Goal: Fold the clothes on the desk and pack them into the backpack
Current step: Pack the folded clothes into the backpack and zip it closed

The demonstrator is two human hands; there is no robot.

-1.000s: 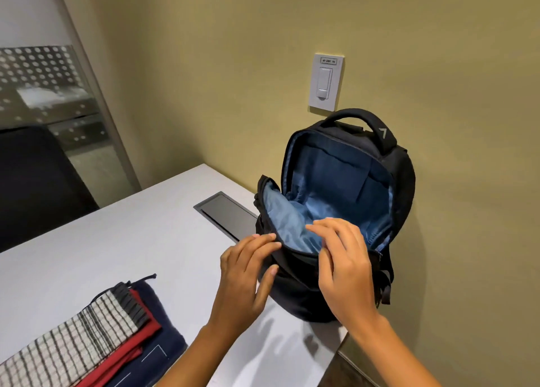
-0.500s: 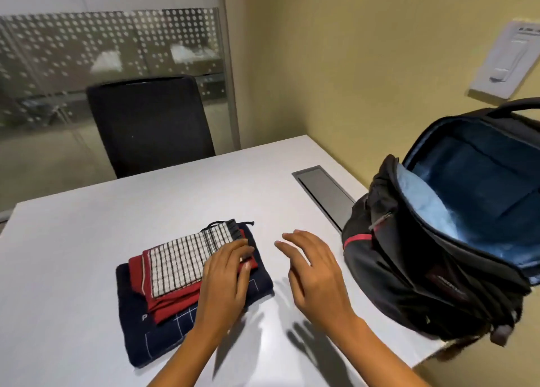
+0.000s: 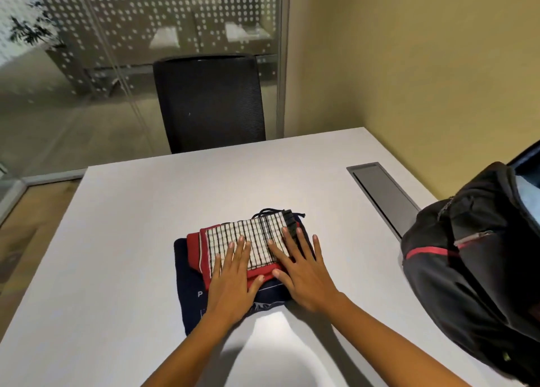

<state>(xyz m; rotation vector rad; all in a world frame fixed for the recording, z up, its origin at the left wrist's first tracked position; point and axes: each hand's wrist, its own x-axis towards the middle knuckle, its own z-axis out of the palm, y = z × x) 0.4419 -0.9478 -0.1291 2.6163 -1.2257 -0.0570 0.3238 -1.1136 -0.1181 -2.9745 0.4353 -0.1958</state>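
— Hands first: how do they lie?
— Both are flat. Left hand (image 3: 230, 281) and right hand (image 3: 304, 272) rest side by side on the stack of folded clothes (image 3: 263, 231), fingers straight and spread, gripping nothing.
— What does the stack look like?
— Three pieces. On top is a white checked cloth (image 3: 228, 228) with black drawstrings at its far end. Under it is a red garment (image 3: 195, 246) with pale trim. At the bottom is a navy garment (image 3: 187, 284) with white print, the largest, jutting out leftwards and towards the person.
— Edges and room?
— The stack lies near the middle of the white desk (image 3: 131, 240), with bare surface all round it. The left and far edges are well away. A black office chair (image 3: 209, 100) stands beyond the far edge, before a dotted glass partition (image 3: 87, 65). A grey cable hatch (image 3: 382, 193) sits flush in the desk on the right, near the yellow wall (image 3: 423, 65).
— And the bag?
— The black backpack (image 3: 467, 269), red-striped, stands at the desk's right side, its mouth open on pale blue lining, partly cut by the frame.
— Clothes against hands?
— Directly beneath them. Left fingers reach onto the checked cloth, with the palm over red and navy. Right fingers cover the cloth's right part, and that palm covers the navy's near right corner. The backpack is well apart, with bare desk between.
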